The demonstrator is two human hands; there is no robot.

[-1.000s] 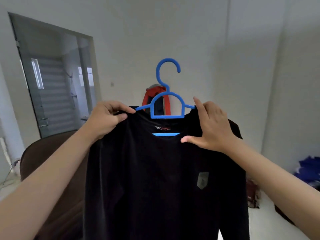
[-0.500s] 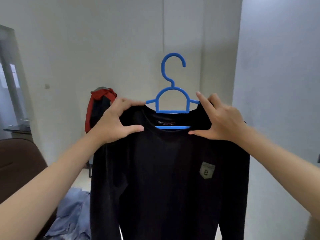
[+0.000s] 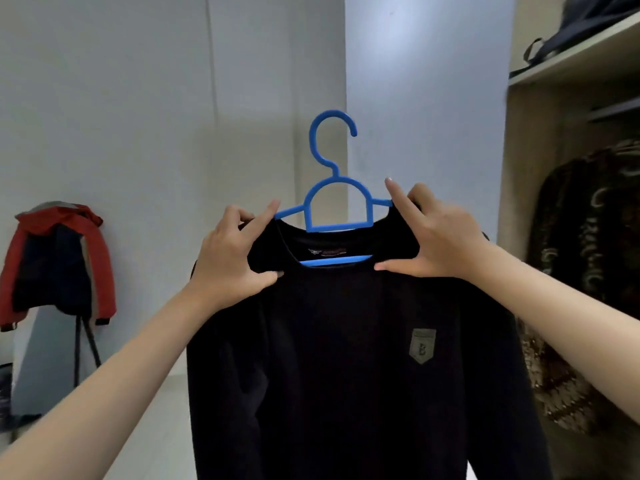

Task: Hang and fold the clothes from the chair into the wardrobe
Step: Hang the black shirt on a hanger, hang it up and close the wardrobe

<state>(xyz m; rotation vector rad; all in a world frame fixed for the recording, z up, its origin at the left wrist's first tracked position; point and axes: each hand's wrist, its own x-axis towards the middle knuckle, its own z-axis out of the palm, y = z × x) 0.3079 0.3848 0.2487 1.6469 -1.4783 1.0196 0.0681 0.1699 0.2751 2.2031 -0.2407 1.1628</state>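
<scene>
A black long-sleeved shirt (image 3: 346,358) with a small grey chest badge hangs on a blue plastic hanger (image 3: 337,199), held up in front of me. My left hand (image 3: 232,258) pinches the shirt's left shoulder over the hanger arm. My right hand (image 3: 436,237) pinches the right shoulder the same way, index finger raised along the hanger arm. The hanger's hook points up, free of any rail. The open wardrobe (image 3: 519,168) stands at the right edge.
Inside the wardrobe a dark patterned garment (image 3: 595,271) hangs, and a dark bag (image 3: 595,19) lies on its upper shelf. A red and navy jacket (image 3: 59,261) hangs on a stand at the left wall. White walls fill the middle.
My view has swung to the right: the doorway and brown chair have left the frame, the red jacket slid left, and the open wardrobe has come into view. Both hands keep their hold on the shirt.
</scene>
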